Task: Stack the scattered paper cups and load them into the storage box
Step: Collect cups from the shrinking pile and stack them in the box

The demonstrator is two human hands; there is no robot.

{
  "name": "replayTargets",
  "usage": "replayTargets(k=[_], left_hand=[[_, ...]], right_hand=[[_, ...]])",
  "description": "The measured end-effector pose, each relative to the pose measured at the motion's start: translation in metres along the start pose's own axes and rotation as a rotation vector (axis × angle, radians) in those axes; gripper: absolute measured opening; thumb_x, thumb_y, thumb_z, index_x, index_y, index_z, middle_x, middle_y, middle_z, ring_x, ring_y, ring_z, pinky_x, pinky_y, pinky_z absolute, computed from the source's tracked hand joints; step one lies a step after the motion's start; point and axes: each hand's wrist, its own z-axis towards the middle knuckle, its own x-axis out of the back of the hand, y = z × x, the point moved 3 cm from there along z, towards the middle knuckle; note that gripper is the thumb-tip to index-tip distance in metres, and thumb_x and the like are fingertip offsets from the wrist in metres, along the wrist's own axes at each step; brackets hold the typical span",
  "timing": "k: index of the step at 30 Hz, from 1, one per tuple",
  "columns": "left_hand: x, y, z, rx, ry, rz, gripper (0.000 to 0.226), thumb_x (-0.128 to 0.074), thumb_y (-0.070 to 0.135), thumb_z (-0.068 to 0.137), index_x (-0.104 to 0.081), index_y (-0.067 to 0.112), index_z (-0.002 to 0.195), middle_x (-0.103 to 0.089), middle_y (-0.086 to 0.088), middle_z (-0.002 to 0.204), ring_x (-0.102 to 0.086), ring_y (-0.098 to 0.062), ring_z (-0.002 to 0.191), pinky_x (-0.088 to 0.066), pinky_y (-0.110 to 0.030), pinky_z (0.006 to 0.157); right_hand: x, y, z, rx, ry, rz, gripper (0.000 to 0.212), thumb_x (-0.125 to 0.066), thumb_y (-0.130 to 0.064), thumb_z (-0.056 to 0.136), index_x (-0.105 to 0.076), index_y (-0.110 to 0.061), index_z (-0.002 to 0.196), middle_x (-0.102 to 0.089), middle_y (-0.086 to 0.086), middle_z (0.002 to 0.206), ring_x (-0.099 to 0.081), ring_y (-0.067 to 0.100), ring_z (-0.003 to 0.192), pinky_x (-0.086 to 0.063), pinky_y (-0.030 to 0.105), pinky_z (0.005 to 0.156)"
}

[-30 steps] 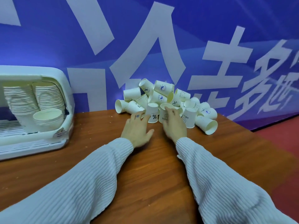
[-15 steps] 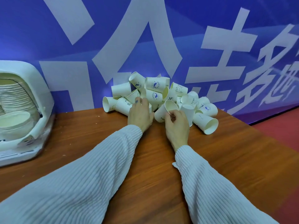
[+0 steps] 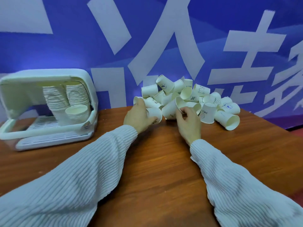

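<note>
A heap of white printed paper cups (image 3: 188, 94) lies at the back of the wooden table against the blue wall. My left hand (image 3: 139, 116) grips one cup (image 3: 155, 114) lying on its side at the heap's near left edge. My right hand (image 3: 188, 122) pinches the rim of a tilted cup (image 3: 172, 108) beside it. The two held cups almost touch. The white storage box (image 3: 82, 76) stands open at the left, with stacks of cups (image 3: 65, 99) inside it.
The blue banner wall with large white characters runs right behind the heap. A loose cup (image 3: 227, 119) lies on its side at the heap's right end. The table (image 3: 164, 161) has a brown wood surface; its right edge slants past the heap.
My left hand has closed round a cup at the heap's left edge. My right hand has tipped its cup up by the rim. The camera has swung left, showing the storage box again.
</note>
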Motion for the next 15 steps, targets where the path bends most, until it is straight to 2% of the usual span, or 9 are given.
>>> replayTargets(k=[3, 6, 7, 9, 10, 12, 15], left_hand=[[0.032, -0.017, -0.017, 0.038, 0.032, -0.032, 0.07, -0.084, 0.045, 0.073, -0.04, 0.018, 0.12, -0.047, -0.002, 0.112, -0.059, -0.027, 0.099, -0.049, -0.035, 0.074], [0.07, -0.037, -0.039, 0.112, 0.173, -0.247, 0.083, -0.082, 0.042, 0.078, -0.041, 0.012, 0.144, -0.042, -0.009, 0.131, -0.052, -0.023, 0.113, -0.039, -0.026, 0.088], [0.082, -0.045, -0.049, 0.141, 0.256, -0.343, 0.081, -0.082, 0.04, 0.079, -0.045, 0.012, 0.145, -0.042, -0.009, 0.133, -0.05, -0.02, 0.114, -0.034, -0.018, 0.088], [0.106, -0.064, -0.07, 0.193, 0.442, -0.488, 0.065, -0.078, 0.045, 0.077, -0.06, 0.014, 0.131, -0.048, -0.009, 0.125, -0.052, -0.018, 0.111, -0.033, -0.011, 0.084], [0.115, -0.073, -0.078, 0.212, 0.52, -0.547, 0.063, -0.075, 0.052, 0.075, -0.064, 0.015, 0.125, -0.053, -0.007, 0.121, -0.055, -0.019, 0.108, -0.039, -0.014, 0.086], [0.131, -0.092, -0.087, 0.259, 0.622, -0.64, 0.061, -0.072, 0.055, 0.076, -0.064, 0.02, 0.125, -0.059, -0.003, 0.12, -0.06, -0.017, 0.106, -0.052, -0.028, 0.092], [0.159, -0.118, -0.09, 0.323, 0.756, -0.643, 0.058, -0.074, 0.051, 0.083, -0.059, 0.023, 0.131, -0.062, 0.003, 0.126, -0.06, -0.013, 0.111, -0.052, -0.027, 0.094]], right_hand=[[-0.003, -0.017, -0.011, -0.002, -0.005, 0.024, 0.018, -0.059, -0.034, 0.099, -0.064, -0.024, 0.085, -0.06, -0.01, 0.089, -0.06, 0.014, 0.082, -0.053, 0.045, 0.081], [-0.013, -0.045, -0.022, -0.009, -0.018, 0.126, 0.015, -0.059, -0.034, 0.099, -0.065, -0.028, 0.086, -0.064, -0.009, 0.093, -0.061, 0.012, 0.086, -0.053, 0.044, 0.085], [-0.017, -0.056, -0.025, 0.0, -0.024, 0.172, 0.013, -0.059, -0.033, 0.099, -0.066, -0.029, 0.089, -0.065, -0.008, 0.094, -0.061, 0.012, 0.089, -0.053, 0.042, 0.086], [-0.033, -0.085, -0.032, 0.031, -0.041, 0.273, 0.011, -0.06, -0.032, 0.099, -0.067, -0.029, 0.092, -0.068, -0.008, 0.095, -0.063, 0.012, 0.092, -0.054, 0.038, 0.085], [-0.043, -0.1, -0.036, 0.048, -0.057, 0.306, 0.01, -0.06, -0.032, 0.099, -0.066, -0.03, 0.092, -0.069, -0.009, 0.095, -0.063, 0.012, 0.092, -0.053, 0.036, 0.083], [-0.066, -0.131, -0.042, 0.076, -0.119, 0.369, 0.01, -0.06, -0.031, 0.1, -0.067, -0.029, 0.093, -0.069, -0.009, 0.094, -0.064, 0.011, 0.091, -0.052, 0.03, 0.081], [-0.101, -0.172, -0.046, 0.15, -0.217, 0.406, 0.011, -0.057, -0.028, 0.103, -0.068, -0.024, 0.1, -0.069, -0.01, 0.093, -0.063, 0.01, 0.09, -0.051, 0.028, 0.082]])
